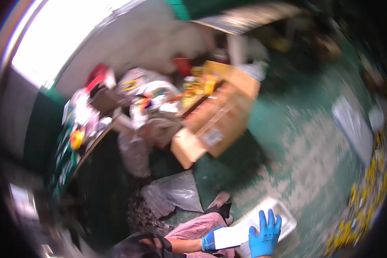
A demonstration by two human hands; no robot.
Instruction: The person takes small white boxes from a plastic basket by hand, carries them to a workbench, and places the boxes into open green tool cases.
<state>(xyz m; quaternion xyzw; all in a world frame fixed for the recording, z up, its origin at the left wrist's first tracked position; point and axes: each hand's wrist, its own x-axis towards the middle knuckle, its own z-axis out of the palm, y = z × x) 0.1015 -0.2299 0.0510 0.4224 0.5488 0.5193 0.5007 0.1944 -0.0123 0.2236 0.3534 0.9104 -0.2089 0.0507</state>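
At the bottom of the view, my left hand (208, 241), in a blue glove, is closed on the edge of a flat white rectangular piece (231, 237); whether it is paper, card or a pad I cannot tell. To its right, my right hand (265, 235), also blue-gloved with dark print on the back, has its fingers spread and holds nothing. It is over a shallow white plastic tray (290, 220), whose inside it partly hides. My legs in pink checked trousers (198, 226) are beside the left hand.
A large open cardboard box (228, 114) with yellow items inside stands ahead. Left of it is a cluttered table (92, 144) with bags and packages. A clear plastic bag (182, 191) lies on the green floor. Many yellow pieces (359, 206) are heaped at right, near a white sack (352, 129).
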